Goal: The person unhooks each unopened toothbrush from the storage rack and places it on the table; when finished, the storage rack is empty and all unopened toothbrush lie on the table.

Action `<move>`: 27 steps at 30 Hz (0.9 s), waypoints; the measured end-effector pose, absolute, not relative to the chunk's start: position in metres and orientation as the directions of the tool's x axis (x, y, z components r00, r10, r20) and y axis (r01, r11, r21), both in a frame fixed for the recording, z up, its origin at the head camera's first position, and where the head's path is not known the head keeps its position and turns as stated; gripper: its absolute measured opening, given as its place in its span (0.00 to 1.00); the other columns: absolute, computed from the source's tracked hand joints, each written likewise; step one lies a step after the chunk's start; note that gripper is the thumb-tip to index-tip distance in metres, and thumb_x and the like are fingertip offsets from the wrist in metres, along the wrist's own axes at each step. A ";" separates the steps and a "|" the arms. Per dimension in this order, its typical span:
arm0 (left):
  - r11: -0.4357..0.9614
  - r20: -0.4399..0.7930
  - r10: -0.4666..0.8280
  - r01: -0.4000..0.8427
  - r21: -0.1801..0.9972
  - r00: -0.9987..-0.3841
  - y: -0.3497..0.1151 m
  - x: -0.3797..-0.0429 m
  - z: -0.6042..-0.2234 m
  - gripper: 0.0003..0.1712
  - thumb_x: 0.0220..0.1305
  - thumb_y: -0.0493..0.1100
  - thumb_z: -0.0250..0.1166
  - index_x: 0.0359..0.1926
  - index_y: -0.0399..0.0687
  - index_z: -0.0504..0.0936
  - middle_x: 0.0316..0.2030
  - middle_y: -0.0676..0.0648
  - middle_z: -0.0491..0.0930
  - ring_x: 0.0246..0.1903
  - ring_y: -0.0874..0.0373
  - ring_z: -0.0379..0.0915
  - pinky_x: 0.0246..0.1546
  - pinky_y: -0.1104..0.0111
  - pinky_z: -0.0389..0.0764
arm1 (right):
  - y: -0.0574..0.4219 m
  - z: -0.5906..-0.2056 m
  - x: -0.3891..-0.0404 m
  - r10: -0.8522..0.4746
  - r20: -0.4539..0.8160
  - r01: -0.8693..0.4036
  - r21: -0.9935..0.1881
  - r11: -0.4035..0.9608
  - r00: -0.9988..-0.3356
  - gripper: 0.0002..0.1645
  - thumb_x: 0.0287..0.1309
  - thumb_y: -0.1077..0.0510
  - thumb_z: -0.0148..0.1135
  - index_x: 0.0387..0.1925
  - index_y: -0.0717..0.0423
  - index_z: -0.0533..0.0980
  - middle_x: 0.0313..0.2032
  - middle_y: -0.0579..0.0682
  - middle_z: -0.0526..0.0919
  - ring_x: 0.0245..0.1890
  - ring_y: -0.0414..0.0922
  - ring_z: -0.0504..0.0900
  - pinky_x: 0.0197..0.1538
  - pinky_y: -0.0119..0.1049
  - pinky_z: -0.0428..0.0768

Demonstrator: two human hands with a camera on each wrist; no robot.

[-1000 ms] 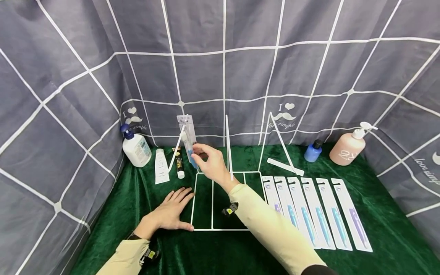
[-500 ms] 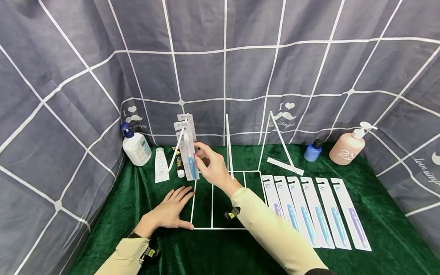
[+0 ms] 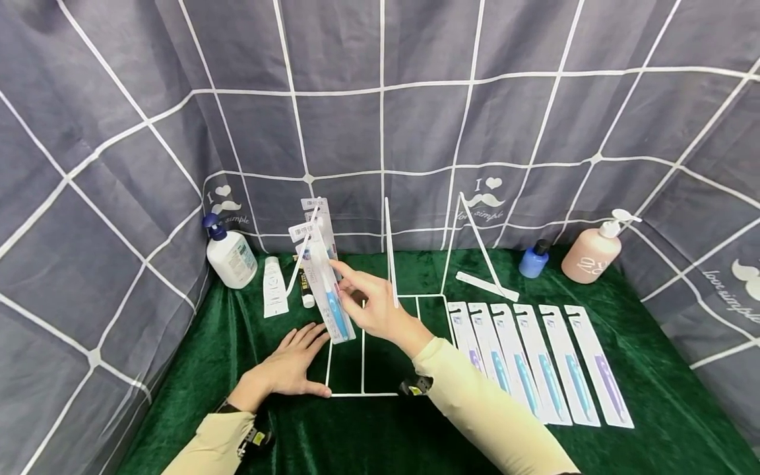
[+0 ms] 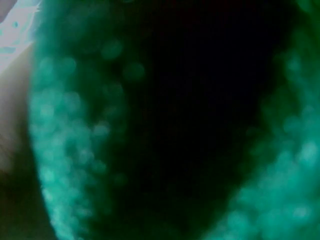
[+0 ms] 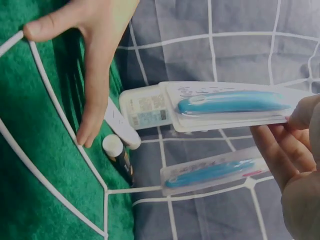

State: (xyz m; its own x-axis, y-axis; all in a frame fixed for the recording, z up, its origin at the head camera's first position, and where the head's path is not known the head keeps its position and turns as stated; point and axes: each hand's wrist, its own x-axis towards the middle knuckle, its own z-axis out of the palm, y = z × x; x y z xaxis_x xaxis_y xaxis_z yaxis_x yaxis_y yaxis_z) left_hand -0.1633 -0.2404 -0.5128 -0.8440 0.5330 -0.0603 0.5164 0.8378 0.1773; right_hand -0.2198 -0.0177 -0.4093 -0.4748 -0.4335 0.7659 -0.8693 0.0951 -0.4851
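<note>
My right hand (image 3: pixel 380 307) pinches a packaged toothbrush (image 3: pixel 336 315) with a blue handle by the card's right edge, between thumb and fingers. The pack tilts, its upper end beside the slanted white arm at the left of a white wire rack (image 3: pixel 390 257); whether it is threaded on that arm I cannot tell. A second blue toothbrush pack (image 5: pixel 215 172) hangs behind it, apart from my fingers in the right wrist view. My left hand (image 3: pixel 289 366) lies flat on the green cloth, fingers spread, touching the rack's left base wire. The left wrist view is mostly dark, blurred cloth.
Several packaged toothbrushes (image 3: pixel 549 363) lie in a row at the right. Behind them stand a blue bottle (image 3: pixel 533 260) and a pink pump bottle (image 3: pixel 592 256). A white pump bottle (image 3: pixel 233 260), a white tube (image 3: pixel 274 287) and a black tube (image 3: pixel 305 284) sit at the left.
My right hand has drawn the front toothbrush pack toward me and slightly down, away from the pack behind it. The left hand stays in place.
</note>
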 end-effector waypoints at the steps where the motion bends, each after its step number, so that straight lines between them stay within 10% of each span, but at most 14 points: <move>1: 0.840 -0.064 0.530 0.513 0.178 -0.846 -0.241 -0.163 -0.513 0.65 0.34 0.83 0.54 0.69 0.51 0.54 0.69 0.47 0.52 0.68 0.47 0.42 0.63 0.47 0.48 | -0.017 -0.408 -0.217 -0.444 0.764 -0.872 -0.481 0.090 -0.468 0.29 0.55 0.68 0.54 0.61 0.60 0.66 0.30 0.49 0.82 0.28 0.36 0.81 0.29 0.22 0.76; 16: 0.854 -0.136 0.503 0.467 0.229 -0.854 -0.240 -0.163 -0.511 0.67 0.33 0.84 0.54 0.71 0.56 0.47 0.70 0.46 0.46 0.69 0.49 0.38 0.64 0.47 0.43 | -0.007 -0.397 -0.170 -0.519 0.744 -0.892 -0.443 0.087 -0.420 0.31 0.54 0.68 0.53 0.62 0.58 0.65 0.28 0.43 0.78 0.26 0.28 0.74 0.32 0.17 0.74; 27: 0.771 0.004 0.567 0.533 0.347 -0.823 -0.241 -0.159 -0.509 0.47 0.34 0.82 0.57 0.58 0.73 0.68 0.63 0.57 0.64 0.65 0.57 0.51 0.60 0.46 0.50 | -0.004 -0.390 -0.139 -0.530 0.792 -0.932 -0.361 -0.005 -0.304 0.30 0.51 0.70 0.53 0.59 0.61 0.67 0.26 0.42 0.73 0.28 0.30 0.70 0.34 0.18 0.72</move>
